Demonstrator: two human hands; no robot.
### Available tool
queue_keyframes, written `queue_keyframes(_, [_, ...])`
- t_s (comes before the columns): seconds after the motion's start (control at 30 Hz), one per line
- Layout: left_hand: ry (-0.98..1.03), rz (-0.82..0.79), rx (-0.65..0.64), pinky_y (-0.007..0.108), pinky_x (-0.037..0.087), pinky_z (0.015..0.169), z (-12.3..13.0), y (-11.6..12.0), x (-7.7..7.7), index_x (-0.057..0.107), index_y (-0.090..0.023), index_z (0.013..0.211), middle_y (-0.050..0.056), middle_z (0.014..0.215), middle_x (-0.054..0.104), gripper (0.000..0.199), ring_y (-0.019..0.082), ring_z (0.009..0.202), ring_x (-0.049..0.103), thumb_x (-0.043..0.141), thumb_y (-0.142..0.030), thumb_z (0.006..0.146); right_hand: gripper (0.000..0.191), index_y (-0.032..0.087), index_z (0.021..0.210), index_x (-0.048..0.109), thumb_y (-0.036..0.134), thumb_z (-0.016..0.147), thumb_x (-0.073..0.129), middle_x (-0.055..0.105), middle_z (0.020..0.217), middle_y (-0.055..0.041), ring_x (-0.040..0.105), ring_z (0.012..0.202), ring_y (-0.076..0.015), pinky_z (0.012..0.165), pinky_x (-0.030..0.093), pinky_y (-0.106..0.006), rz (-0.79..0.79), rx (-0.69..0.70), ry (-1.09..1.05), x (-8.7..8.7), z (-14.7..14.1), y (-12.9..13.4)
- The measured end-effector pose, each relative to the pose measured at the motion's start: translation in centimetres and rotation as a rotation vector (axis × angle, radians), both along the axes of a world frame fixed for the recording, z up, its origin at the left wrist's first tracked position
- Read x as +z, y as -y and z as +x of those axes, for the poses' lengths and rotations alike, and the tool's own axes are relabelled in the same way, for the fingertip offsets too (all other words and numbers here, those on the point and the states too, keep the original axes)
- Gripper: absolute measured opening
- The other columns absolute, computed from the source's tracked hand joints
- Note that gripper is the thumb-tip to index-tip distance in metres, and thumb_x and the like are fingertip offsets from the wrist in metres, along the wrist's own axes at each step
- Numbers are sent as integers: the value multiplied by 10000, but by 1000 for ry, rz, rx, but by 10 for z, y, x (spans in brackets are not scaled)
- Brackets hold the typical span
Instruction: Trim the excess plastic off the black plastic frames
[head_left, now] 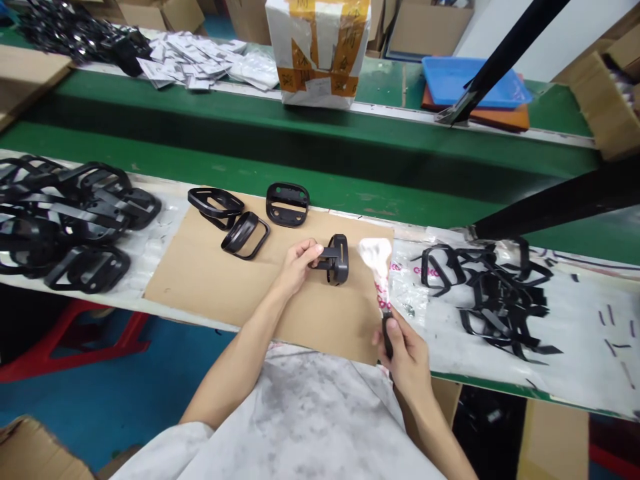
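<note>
Repeated dark characters are printed on the orange packing tape point(303, 57) around the white parcel point(313, 27) at top centre, but they cannot be read. Pink lettering point(424, 270) is seen on the clear plastic sheet point(407, 300) right of centre, too blurred to be made out. Red print point(381, 290) is borne by the white crumpled tube point(375, 260), likewise illegible.
</note>
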State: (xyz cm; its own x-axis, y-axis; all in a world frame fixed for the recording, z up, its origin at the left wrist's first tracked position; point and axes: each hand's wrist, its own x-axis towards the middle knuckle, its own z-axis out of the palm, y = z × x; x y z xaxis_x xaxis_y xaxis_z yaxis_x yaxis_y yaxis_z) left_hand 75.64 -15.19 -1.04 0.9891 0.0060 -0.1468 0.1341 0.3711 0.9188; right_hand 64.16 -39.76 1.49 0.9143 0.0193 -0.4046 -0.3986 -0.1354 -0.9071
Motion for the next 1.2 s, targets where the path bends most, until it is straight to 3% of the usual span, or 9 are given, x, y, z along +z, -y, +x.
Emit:
queue_keyframes(0.2, [24, 41, -2, 285, 248, 630, -2, -1, -3, 462, -189, 620, -41, 601, 418, 493, 116, 608, 343, 731, -541, 836, 591, 187, 1372, 640, 624, 979, 575, 557, 659, 29, 386, 426, -92, 363, 311, -209, 10, 257, -162, 1, 3, 2])
queue_keyframes(0.33, [49, 60, -13, 290, 246, 636, -3, -2, -6, 452, -190, 623, -39, 613, 409, 489, 120, 618, 342, 708, -531, 863, 534, 184, 1267, 678, 622, 984, 560, 576, 691, 13, 389, 436, -93, 367, 337, -214, -36, -3, -31, 5, -1, 3])
queue_keyframes(0.4, [71, 67, -16, 292, 245, 639, -3, -2, -8, 450, -190, 625, -38, 620, 409, 485, 122, 623, 342, 702, -523, 871, 525, 171, 1209, 699, 621, 998, 530, 564, 665, 9, 406, 441, -101, 374, 349, -216, -47, -20, 8, 6, -3, 0])
queue_keyframes(0.57, [87, 109, -6, 296, 237, 634, -5, -3, -7, 440, -190, 612, -37, 623, 399, 504, 124, 624, 331, 702, -537, 866, 519, 183, 1345, 674, 562, 1015, 542, 543, 636, 24, 414, 464, -107, 399, 365, -209, -131, 313, -70, 5, 1, 3])
queue_keyframes(0.73, [85, 126, -8, 293, 244, 631, -6, -2, -6, 448, -190, 613, -37, 624, 404, 509, 125, 627, 339, 698, -560, 859, 585, 163, 1418, 616, 582, 1028, 496, 521, 640, 31, 424, 480, -119, 422, 382, -225, -154, 65, 25, 2, -3, 4])
queue_keyframes(0.9, [63, 98, -4, 284, 262, 634, -5, -2, -6, 448, -190, 611, -37, 618, 407, 502, 120, 625, 350, 717, -546, 839, 554, 179, 1432, 633, 546, 1031, 526, 546, 632, 21, 476, 532, -144, 478, 422, -242, -226, 352, -18, 6, 3, 3])
queue_keyframes(1.07, [-80, -146, 4, 287, 295, 599, -3, -5, 7, 386, -212, 577, -45, 566, 335, 567, 115, 564, 331, 729, -641, 721, 550, 208, 1451, 626, 522, 1002, 592, 720, 788, -27, 589, 590, -181, 535, 519, -278, -345, 218, 125, 4, 10, 27])
queue_keyframes(1.13, [-131, -245, 17, 314, 335, 601, -6, -5, 18, 329, -228, 559, -42, 537, 283, 625, 128, 540, 329, 625, -754, 720, 542, 205, 1434, 642, 508, 986, 621, 788, 1018, -81, 700, 767, -239, 671, 603, -334, -382, 174, 208, 0, 12, 35])
queue_keyframes(1.2, [-138, -280, 24, 351, 360, 606, -12, -4, 31, 280, -237, 541, -35, 512, 232, 679, 139, 519, 306, 486, -852, 740, 506, 216, 1402, 668, 491, 978, 641, 751, 1256, -103, 722, 1040, -294, 915, 603, -410, -436, 176, 275, -3, 16, 40])
